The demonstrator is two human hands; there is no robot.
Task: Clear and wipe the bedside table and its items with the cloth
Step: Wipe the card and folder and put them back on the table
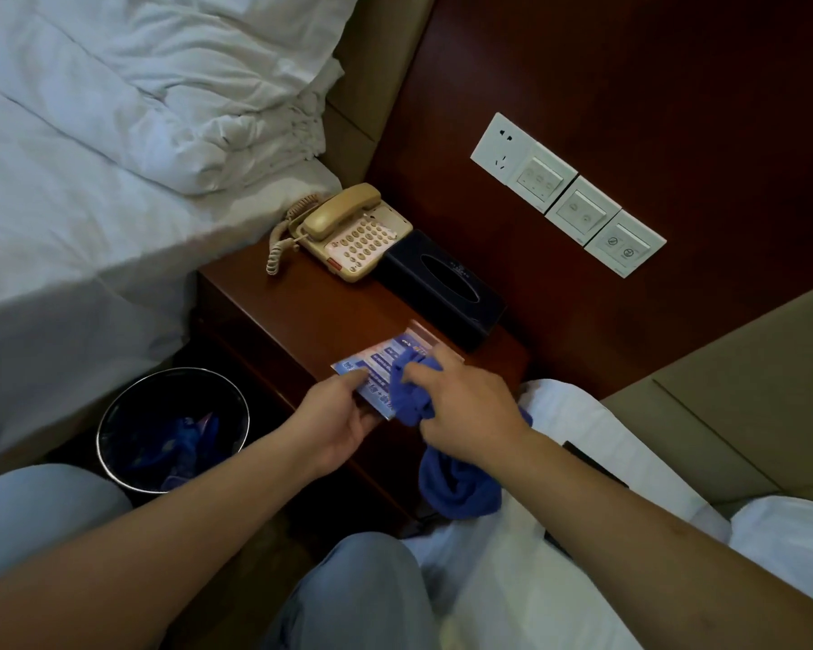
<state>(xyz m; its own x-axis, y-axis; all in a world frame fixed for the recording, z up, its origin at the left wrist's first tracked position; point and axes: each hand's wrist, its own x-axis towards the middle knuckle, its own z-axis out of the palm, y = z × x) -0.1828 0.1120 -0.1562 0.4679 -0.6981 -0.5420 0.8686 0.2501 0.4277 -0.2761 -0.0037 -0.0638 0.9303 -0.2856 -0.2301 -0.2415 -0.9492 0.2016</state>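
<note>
The dark wooden bedside table (pixel 301 316) stands between two beds. My left hand (pixel 343 415) grips a blue and white printed sign card (pixel 376 363) by its near edge, above the table's front. My right hand (pixel 461 405) holds a bunched blue cloth (pixel 409 391) against the card's face, and the cloth's loose end (pixel 456 485) hangs below my wrist. A beige corded telephone (pixel 348 232) and a black tissue box (pixel 442 288) sit at the back of the table.
A black waste bin (pixel 172 429) with blue wrappers inside stands on the floor left of the table. White bedding (pixel 113 133) lies to the left and another white bed (pixel 583 462) to the right. Wall switches (pixel 569 194) sit on the wooden panel.
</note>
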